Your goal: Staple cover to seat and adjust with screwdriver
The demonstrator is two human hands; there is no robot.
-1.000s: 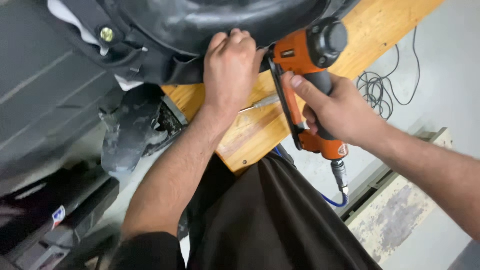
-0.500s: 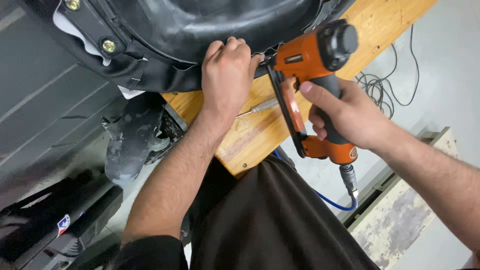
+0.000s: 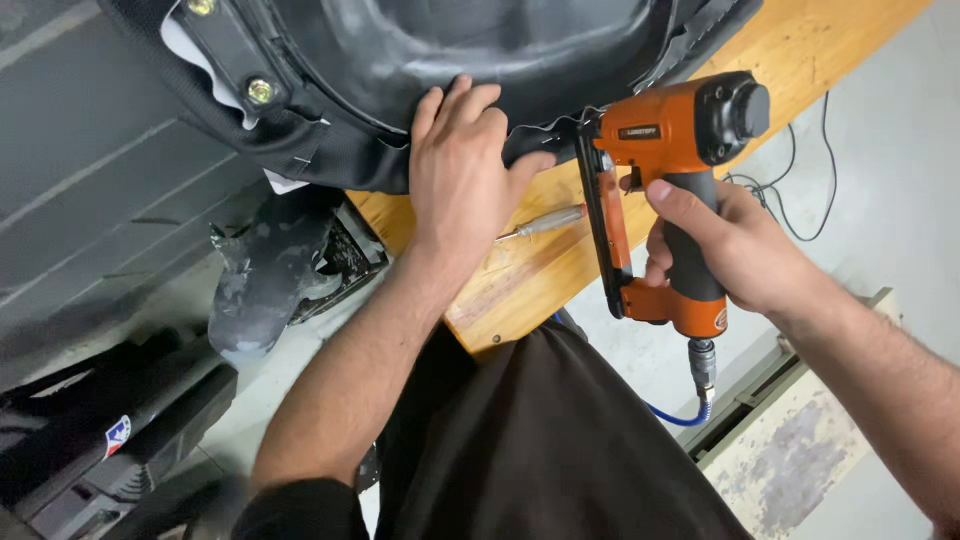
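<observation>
Overhead, a person's left hand (image 3: 462,170) is pressing flat, fingers spread and gripping nothing, on the black vinyl cover (image 3: 350,150) being pulled over the rim of an upturned seat base (image 3: 480,40), which is lying at the edge of a wooden desk (image 3: 540,270). Meanwhile the right hand (image 3: 730,250) is wrapping tightly around the dark grip of an orange pneumatic staple gun (image 3: 670,170), its nose sitting against the folded edge of the cover just beside the left thumb. A blue air hose (image 3: 678,415) is hanging from the bottom of the gun's handle. A slim metal tool with a pale handle (image 3: 545,222), possibly an awl or small screwdriver, is lying on the desk between the two hands. Brass-coloured bolts (image 3: 260,92) are showing on a bracket at the upper left, where the vinyl is already lying wrapped over the rim with a small staple-like mark visible. Judging by this, the fastening looks partway through: the stretch to the left appears secured, while the wavy, loose edge (image 3: 560,122) by the gun seems not yet pinned. Black cables (image 3: 790,200) are trailing across the grey floor beyond.
</observation>
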